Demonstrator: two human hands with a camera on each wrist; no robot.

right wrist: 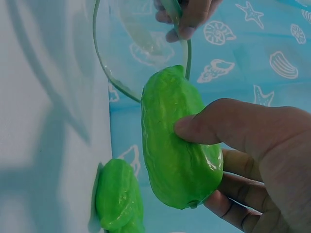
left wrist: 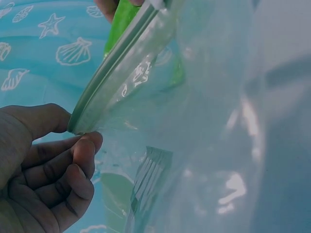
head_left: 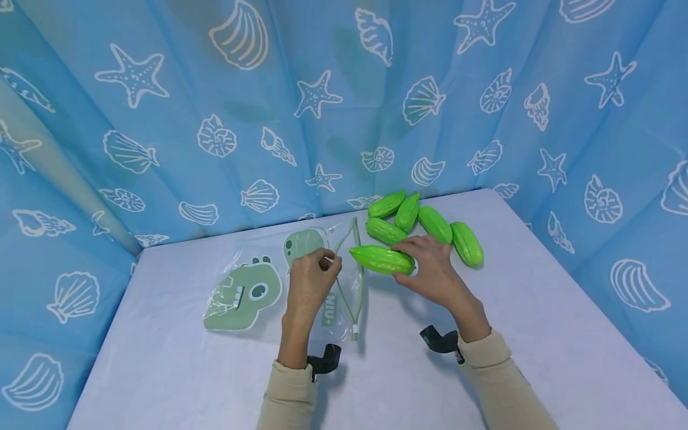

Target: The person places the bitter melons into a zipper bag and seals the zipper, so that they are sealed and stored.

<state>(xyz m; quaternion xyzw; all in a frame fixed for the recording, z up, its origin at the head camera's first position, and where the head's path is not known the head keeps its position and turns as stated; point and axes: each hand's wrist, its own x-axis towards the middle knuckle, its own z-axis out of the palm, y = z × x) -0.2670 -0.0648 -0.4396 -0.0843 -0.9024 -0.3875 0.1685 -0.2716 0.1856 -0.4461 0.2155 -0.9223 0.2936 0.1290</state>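
Note:
My left hand (head_left: 309, 283) pinches the green zip edge (left wrist: 99, 87) of a clear plastic zip bag (head_left: 242, 298) printed with green dinosaur shapes. The bag lies across the left-middle of the table, and its mouth gapes toward the right. In my right hand (head_left: 432, 272) is a bright green bitter melon (head_left: 378, 259), ridged and pointed at one end. Thumb and fingers grip it near its blunt end, and the pointed end faces the bag mouth. The right wrist view shows the melon's tip (right wrist: 175, 70) overlapping the bag's green rim (right wrist: 104, 68).
Several more bitter melons (head_left: 467, 243) lie grouped at the back right of the white table (head_left: 172, 370), just beyond my right hand. A blue curtain (head_left: 333, 137) with white shell and starfish prints rises behind and along the sides.

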